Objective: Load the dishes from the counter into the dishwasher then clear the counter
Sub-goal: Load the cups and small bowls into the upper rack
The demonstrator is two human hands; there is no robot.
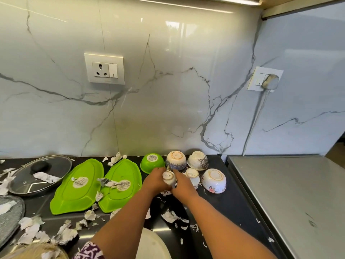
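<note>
Left hand (155,179) and right hand (183,186) both curled round small white cup (169,178), base tipped up, over black counter (214,212). Judged as pick-up step, early in the load: most dishes not yet moved. Best move looked like shifting cup to one hand and lifting straight up, since neighbours sat close. Just right of cup: second cup (193,176), then floral bowl (214,181). Just behind cup: blue-patterned bowl (176,159), with green bowl (152,162) behind-left, all inverted. Left of cup: two green trays (78,186), glass lid (40,174) farther left. Paper scraps (169,216) lay all round cup and could ride along; dishwasher was out of view
</note>
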